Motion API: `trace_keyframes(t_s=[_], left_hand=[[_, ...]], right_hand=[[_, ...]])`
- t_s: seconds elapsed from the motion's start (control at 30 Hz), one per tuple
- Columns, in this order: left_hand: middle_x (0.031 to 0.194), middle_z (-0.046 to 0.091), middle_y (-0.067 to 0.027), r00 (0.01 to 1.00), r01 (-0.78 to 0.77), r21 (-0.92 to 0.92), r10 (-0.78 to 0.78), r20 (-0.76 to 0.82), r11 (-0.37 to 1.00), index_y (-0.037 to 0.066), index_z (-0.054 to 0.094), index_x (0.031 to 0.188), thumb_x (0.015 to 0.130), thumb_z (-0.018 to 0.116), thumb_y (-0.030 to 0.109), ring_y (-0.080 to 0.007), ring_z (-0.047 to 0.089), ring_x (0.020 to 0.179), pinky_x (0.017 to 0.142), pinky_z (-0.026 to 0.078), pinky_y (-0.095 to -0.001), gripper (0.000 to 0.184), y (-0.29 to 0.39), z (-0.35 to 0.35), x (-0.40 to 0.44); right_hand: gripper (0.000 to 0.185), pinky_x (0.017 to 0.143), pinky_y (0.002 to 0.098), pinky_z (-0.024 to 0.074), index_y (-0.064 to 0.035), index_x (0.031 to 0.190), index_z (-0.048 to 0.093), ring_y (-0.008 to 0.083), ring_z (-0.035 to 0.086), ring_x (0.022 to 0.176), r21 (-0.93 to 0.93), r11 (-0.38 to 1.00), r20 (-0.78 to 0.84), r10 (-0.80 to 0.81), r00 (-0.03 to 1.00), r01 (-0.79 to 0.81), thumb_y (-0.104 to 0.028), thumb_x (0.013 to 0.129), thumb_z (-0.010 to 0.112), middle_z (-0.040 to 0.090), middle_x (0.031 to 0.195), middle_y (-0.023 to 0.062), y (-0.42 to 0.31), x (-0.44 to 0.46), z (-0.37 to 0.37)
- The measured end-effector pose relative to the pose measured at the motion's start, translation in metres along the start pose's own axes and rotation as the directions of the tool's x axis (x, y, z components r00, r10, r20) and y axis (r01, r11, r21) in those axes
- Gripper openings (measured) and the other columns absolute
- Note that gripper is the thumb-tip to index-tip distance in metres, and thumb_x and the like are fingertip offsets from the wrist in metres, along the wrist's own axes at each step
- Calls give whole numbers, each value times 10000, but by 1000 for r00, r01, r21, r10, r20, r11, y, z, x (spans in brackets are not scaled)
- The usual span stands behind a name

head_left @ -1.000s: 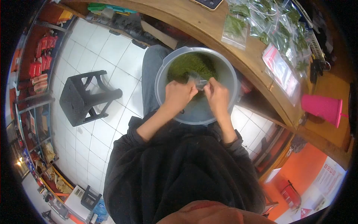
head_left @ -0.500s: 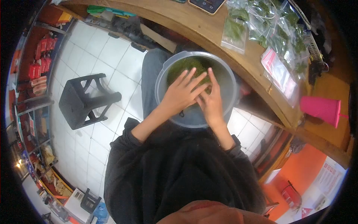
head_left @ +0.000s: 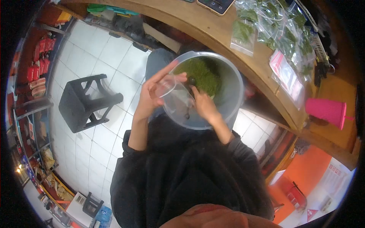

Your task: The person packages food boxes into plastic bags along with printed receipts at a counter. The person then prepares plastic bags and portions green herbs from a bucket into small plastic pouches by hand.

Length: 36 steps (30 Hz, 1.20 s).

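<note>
My left hand (head_left: 146, 97) is at the left rim of a translucent plastic tub (head_left: 236, 91), fingers curled around a clear plastic bag (head_left: 182, 99). The bag's mouth is spread into a rounded opening. Inside the tub lies a heap of fine green shredded leaf (head_left: 203, 74). Over the tub, my right hand (head_left: 206, 108) closes on a dark spoon (head_left: 192, 81), its bowl beside the heap. Part of the handle is hidden behind the fingers and the bag. The tub rests on my lap.
Several clear bags of green leaf (head_left: 273, 26) lie on the wooden table (head_left: 182, 22), near a phone (head_left: 216, 4) and a stack of flat bags (head_left: 287, 74). A pink tumbler (head_left: 326, 111) lies at right. A black stool (head_left: 89, 100) stands on the tiled floor.
My hands were close together over the tub with fingers spread. Now they are apart: the left has moved left with the bag, and the right has taken hold of the spoon.
</note>
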<state>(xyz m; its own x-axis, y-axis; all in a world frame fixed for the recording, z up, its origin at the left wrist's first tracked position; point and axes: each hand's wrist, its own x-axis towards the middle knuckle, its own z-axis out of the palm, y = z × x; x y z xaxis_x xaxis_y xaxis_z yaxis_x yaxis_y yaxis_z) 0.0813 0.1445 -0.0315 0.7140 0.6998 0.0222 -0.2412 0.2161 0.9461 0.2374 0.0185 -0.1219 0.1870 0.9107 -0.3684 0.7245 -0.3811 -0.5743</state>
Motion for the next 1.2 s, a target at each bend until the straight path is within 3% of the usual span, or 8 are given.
trace_keyframes(t_s=[0.33,0.5,0.67,0.87,0.93,0.97,1.13,1.2], left_hand=[[1107,586,-175,982,-104,-340,42,-184,935,-105,400,1276,635,704,668,-343,559,1089,956,443,-492,1049,-5,-51,-25],[1148,558,-180,975,-111,-217,63,-215,970,-114,407,1268,662,653,700,-311,554,1089,939,454,-484,1044,-4,-56,-28],[1214,533,-196,968,-129,-115,99,-231,985,-117,478,1209,679,653,686,-283,540,1109,939,437,-409,978,-7,-60,-31],[1249,522,-199,952,-140,-52,120,-282,989,-79,500,1209,684,662,673,-273,527,1121,936,419,-389,931,-12,-59,-34],[1245,527,-194,949,-159,-36,143,-281,987,-71,506,1209,677,688,647,-273,519,1128,934,415,-387,912,-7,-57,-33],[1242,533,-189,949,-169,-22,156,-274,985,-63,512,1210,671,714,622,-273,510,1134,932,411,-384,894,-6,-56,-34],[1225,556,-157,965,-175,70,185,-185,982,-57,522,1209,632,800,482,-238,530,1103,913,417,-349,838,-5,-46,-26],[1220,565,-140,971,-178,109,192,-142,978,-50,525,1211,623,823,423,-223,542,1084,903,421,-338,811,-3,-31,-21]], right_hand=[[500,874,488,429,-8,1260,421,468,513,1036,68,974,66,212,975,-216,56,769,488,510,1130,320,12,-9,2],[701,968,461,406,45,1417,193,484,475,1112,-48,999,-216,11,976,-22,140,746,370,397,1235,390,2,0,-4],[621,991,424,385,103,1358,305,495,462,1129,13,992,-132,-123,984,126,135,742,384,488,1127,401,4,-2,24],[536,718,379,483,-32,1403,339,316,594,768,112,979,-89,-160,983,169,12,879,438,602,961,174,-12,-16,34],[481,512,263,431,-72,1410,351,120,472,569,681,679,223,165,961,-275,-72,940,451,567,863,51,-21,-35,7],[452,446,187,345,-99,1409,364,34,332,530,785,569,201,139,970,-244,-132,968,453,524,835,-9,-18,-43,2],[432,538,213,419,-158,1393,408,63,449,595,749,617,213,124,969,-244,-125,963,435,569,851,10,-11,-63,-40],[439,660,248,441,-117,1391,403,115,501,704,551,831,35,73,997,-80,-112,953,433,561,842,38,-6,-68,-46]])
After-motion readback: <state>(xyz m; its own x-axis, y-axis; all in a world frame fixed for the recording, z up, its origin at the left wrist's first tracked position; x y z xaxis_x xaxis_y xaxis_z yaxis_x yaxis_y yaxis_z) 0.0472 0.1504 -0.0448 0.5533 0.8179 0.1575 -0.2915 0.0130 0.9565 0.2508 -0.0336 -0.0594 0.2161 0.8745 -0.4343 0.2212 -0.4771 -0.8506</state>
